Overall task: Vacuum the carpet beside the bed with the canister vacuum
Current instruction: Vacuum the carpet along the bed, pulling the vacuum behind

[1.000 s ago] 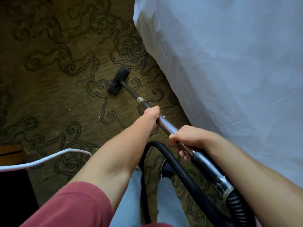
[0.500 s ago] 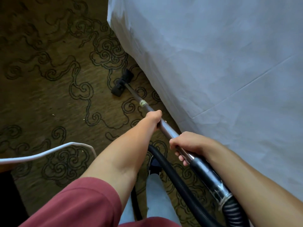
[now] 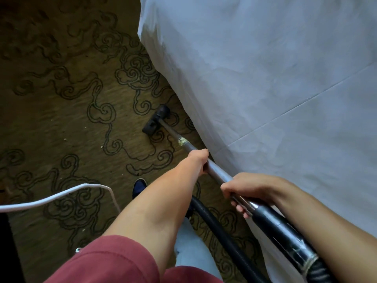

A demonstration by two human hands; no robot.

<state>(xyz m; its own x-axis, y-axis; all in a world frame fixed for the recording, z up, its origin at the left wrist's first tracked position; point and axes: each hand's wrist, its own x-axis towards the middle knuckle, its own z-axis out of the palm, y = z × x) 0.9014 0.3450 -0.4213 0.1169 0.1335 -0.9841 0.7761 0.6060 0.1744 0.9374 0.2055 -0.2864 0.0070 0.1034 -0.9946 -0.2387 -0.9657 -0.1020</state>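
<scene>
Far left: white power cord (image 3: 61, 196) runs in from the left edge, loops across the brown carpet with dark swirl pattern (image 3: 51, 119), bends down near the left forearm. A few pale crumbs on the carpet (image 3: 65, 139) left of centre.

Bottom left to centre: dark red sleeve (image 3: 106, 260) on the left arm, light blue trouser leg (image 3: 189, 250) beside it. Dark blue shoe toe (image 3: 139, 186) shows on the carpet just left of the left forearm.

Centre: black vacuum floor nozzle (image 3: 156, 122) sits flat on the carpet, close beside the bed edge, angled to it. Dark metal wand tube (image 3: 183, 142) rises from the nozzle toward the camera, pale label band on it just above the nozzle joint. Left hand (image 3: 199, 160) wrapped around the wand, further down the tube. Fingers mostly hidden behind the tube, but the grip is closed on it.

Centre right: right hand (image 3: 242, 189) clenched around the wand nearer the body, fingertips (image 3: 242, 211) curling under the tube. Black ribbed hose (image 3: 222, 227) loops under the arms, joins the wand's chrome-and-black handle end (image 3: 285, 237) at bottom right.

Right: white sheet-covered bed (image 3: 275, 78) fills the upper right, sheet hanging down to the carpet, wand running alongside it
</scene>
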